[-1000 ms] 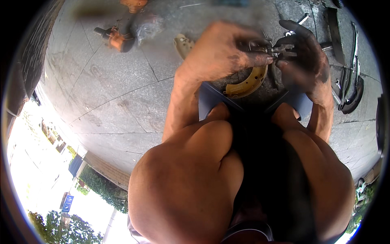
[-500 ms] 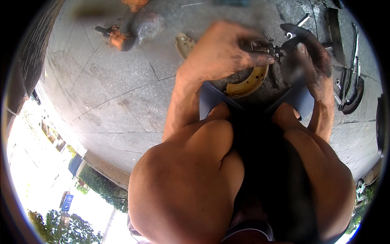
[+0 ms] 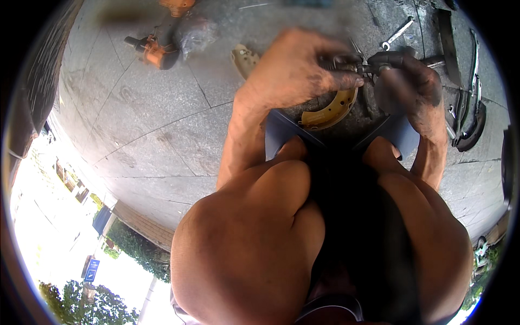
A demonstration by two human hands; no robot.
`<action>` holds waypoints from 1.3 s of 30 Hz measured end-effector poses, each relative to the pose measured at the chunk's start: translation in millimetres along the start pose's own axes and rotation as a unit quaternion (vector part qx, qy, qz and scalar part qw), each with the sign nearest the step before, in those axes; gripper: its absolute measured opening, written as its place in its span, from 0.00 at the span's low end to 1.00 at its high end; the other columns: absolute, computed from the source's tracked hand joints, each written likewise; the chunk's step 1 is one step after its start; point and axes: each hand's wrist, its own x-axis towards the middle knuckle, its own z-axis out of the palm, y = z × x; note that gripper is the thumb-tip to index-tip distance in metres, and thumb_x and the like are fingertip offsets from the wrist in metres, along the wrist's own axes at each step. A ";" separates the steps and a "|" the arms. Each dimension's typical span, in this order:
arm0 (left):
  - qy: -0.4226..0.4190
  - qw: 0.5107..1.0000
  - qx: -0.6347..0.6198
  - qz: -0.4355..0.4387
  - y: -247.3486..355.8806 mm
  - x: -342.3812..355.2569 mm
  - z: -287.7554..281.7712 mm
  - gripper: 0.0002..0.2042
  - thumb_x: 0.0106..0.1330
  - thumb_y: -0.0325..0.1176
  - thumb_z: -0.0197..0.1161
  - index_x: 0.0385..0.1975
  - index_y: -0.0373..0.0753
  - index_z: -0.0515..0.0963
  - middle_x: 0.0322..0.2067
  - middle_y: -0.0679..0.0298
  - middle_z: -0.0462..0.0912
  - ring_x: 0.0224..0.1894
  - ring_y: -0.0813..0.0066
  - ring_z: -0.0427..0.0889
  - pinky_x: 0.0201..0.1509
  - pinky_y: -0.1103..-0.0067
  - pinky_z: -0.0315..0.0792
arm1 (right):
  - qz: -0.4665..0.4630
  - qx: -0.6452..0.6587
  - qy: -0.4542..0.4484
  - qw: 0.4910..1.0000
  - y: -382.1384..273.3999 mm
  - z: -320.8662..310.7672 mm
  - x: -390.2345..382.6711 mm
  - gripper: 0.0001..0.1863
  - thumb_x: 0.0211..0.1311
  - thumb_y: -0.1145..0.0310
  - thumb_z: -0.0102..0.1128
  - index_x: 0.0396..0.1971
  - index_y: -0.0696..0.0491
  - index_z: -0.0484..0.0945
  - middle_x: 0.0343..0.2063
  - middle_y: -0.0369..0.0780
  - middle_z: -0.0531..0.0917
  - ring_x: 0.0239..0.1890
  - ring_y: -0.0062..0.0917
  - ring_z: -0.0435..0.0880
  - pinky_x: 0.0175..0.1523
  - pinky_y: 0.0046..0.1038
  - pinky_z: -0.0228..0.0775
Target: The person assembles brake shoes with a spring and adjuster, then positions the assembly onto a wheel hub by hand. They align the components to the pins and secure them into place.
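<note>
My left hand (image 3: 309,67) is curled round a small dark metal fitting (image 3: 362,69) with a threaded-looking shank. My right hand (image 3: 409,81), blackened with grime and blurred, has its fingers closed at the fitting's right end. Just below them a yellow curved brake shoe (image 3: 322,119) lies on the ground, beside a dark bar partly hidden by my hands. A second, paler shoe (image 3: 244,59) is half behind my left hand. A silver spanner (image 3: 398,35) lies beyond my right hand.
An orange-and-black tool (image 3: 157,52), another orange item (image 3: 176,6) and a clear plastic bag (image 3: 197,38) sit on the grey pavement (image 3: 141,114) at back left. At right lie several tools and dark curved pieces (image 3: 471,130). My knees and feet frame the work below.
My right hand's fingers have curled inward, the raised index finger coming down toward the fitting, and its thumb has shifted upward. My left hand has hardly moved.
</note>
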 end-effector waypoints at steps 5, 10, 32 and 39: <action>0.010 1.000 -0.002 -0.006 -3.5 -3.5 -1.9 0.16 0.52 0.31 0.80 0.40 0.36 0.88 0.33 0.60 0.90 0.36 0.74 0.87 0.43 0.77 0.81 | -0.196 0.073 0.002 0.978 5.4 13.8 2.8 0.14 0.63 0.72 0.68 0.48 0.54 0.84 0.45 0.40 0.86 0.45 0.22 0.86 0.45 0.26 0.82; 0.004 1.000 0.022 0.012 1.4 1.9 -1.7 0.17 0.51 0.32 0.80 0.40 0.35 0.88 0.34 0.60 0.90 0.36 0.73 0.87 0.44 0.76 0.81 | -0.108 0.060 0.007 0.992 -7.1 6.7 0.8 0.14 0.63 0.67 0.69 0.47 0.53 0.85 0.47 0.40 0.86 0.46 0.23 0.86 0.48 0.29 0.82; 0.005 0.999 0.018 0.030 -0.4 5.6 0.4 0.16 0.53 0.32 0.79 0.41 0.35 0.87 0.35 0.60 0.90 0.37 0.74 0.87 0.45 0.77 0.80 | -0.093 0.074 0.048 0.992 -19.1 10.7 -2.7 0.13 0.64 0.69 0.69 0.47 0.56 0.84 0.32 0.36 0.87 0.35 0.18 0.85 0.40 0.20 0.77; 0.003 1.000 0.017 0.009 -2.2 1.8 -1.1 0.16 0.54 0.32 0.79 0.42 0.35 0.87 0.35 0.60 0.90 0.38 0.74 0.87 0.45 0.77 0.81 | -0.178 0.023 0.007 0.984 10.6 7.2 4.5 0.13 0.66 0.74 0.65 0.49 0.57 0.83 0.40 0.39 0.88 0.40 0.22 0.86 0.48 0.22 0.78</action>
